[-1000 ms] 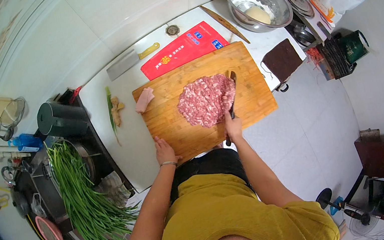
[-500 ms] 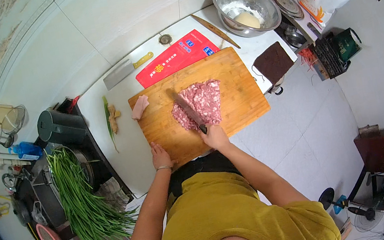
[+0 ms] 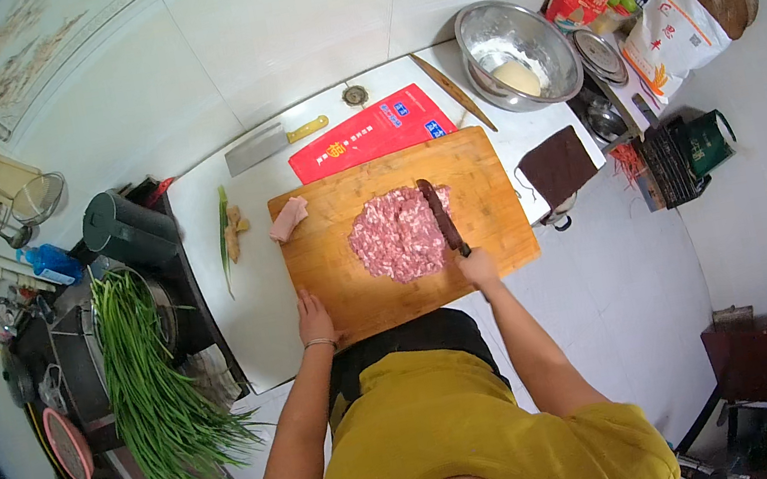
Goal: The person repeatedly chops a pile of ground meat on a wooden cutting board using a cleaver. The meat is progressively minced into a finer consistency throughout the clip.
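Note:
A flattened mound of minced meat lies in the middle of the wooden cutting board. My right hand is closed round the black handle of a kitchen knife. Its dark blade, seen nearly edge-on, is at the right side of the mince. Flat at the board's near left edge rests my left hand, its fingers stretched out and holding nothing. A pale pink piece of meat sits at the board's far left corner.
Behind the board are a red printed sheet, a yellow-handled cleaver and a tapered wooden stick. A steel bowl with dough stands back right. Ginger and scallion lie left, beyond them a heap of long green chives.
My right hand has carried the knife from the mince's left part to its right side. The mince looks wider on its left. My left hand stays at the board's edge.

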Demonstrator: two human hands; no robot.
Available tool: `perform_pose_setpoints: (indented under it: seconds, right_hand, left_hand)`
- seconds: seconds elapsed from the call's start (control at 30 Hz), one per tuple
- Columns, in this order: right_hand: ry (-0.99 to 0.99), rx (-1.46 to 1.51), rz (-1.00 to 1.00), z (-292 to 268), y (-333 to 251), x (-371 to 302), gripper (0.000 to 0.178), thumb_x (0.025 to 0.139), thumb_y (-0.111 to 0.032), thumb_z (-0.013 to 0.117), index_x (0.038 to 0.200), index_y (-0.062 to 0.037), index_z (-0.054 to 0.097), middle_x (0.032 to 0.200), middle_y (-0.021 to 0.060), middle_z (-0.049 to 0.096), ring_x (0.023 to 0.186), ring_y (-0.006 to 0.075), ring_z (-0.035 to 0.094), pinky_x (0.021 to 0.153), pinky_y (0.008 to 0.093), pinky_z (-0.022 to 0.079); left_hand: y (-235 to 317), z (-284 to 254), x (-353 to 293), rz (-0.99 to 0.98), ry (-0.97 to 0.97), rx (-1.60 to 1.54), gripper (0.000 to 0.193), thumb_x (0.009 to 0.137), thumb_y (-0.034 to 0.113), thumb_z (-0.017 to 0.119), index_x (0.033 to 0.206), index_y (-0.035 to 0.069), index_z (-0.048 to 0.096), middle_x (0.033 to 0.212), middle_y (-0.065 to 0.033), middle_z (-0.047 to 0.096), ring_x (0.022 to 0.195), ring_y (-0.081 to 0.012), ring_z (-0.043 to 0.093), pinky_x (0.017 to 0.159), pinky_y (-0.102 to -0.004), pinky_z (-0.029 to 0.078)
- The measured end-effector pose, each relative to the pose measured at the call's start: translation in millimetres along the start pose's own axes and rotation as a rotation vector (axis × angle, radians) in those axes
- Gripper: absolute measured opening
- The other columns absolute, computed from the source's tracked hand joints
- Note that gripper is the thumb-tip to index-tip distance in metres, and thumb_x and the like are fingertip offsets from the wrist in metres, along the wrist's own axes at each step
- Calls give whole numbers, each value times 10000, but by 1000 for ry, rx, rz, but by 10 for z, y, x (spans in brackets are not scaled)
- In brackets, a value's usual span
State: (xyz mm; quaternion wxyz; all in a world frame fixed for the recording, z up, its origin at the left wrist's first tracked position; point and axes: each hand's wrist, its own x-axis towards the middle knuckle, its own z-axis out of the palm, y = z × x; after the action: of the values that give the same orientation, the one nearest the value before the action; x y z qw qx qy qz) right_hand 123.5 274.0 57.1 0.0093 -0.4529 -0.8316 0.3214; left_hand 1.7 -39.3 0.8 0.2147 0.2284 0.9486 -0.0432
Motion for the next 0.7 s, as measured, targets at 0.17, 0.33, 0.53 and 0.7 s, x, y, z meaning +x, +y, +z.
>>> perform_pose_setpoints:
  seconds: [0.17,0.33,0.53,0.7]
  right_hand:
    - [40,90,-26,-814,-673,-279,306,718,-259,547,775,37,596,696,263,569,705,374,597,609,425,458]
    - [-30,-219,8,284,99,-126,394,757,-364,529,775,21,612,676,252,571,709,403,579,636,451,458]
    - [-41,132,-52,-568,-599,-331,353,733,-313,573,696,38,586,615,223,546,570,342,567,541,392,433]
    - [-90,-121,41,375,3,-178,323,705,-289,552,748,28,594,718,247,577,725,362,591,643,407,459]
  left_hand:
    - [51,-94,-68,-48,-81,-71,1112,480,350,806,1301,-42,166,1404,-170,45,1255,-309,180,998,-317,294]
    - [86,-67,-54,-36,-52,-67,1100,488,333,806,1300,-45,166,1402,-180,34,1249,-312,188,988,-325,311]
    - [91,-56,-35,-44,-50,-32,1078,504,318,801,1298,-54,173,1395,-199,56,1240,-320,202,984,-323,317]
    - [-93,661,223,-31,188,85,1100,480,320,810,1296,-60,179,1390,-200,94,1227,-323,231,980,-322,320]
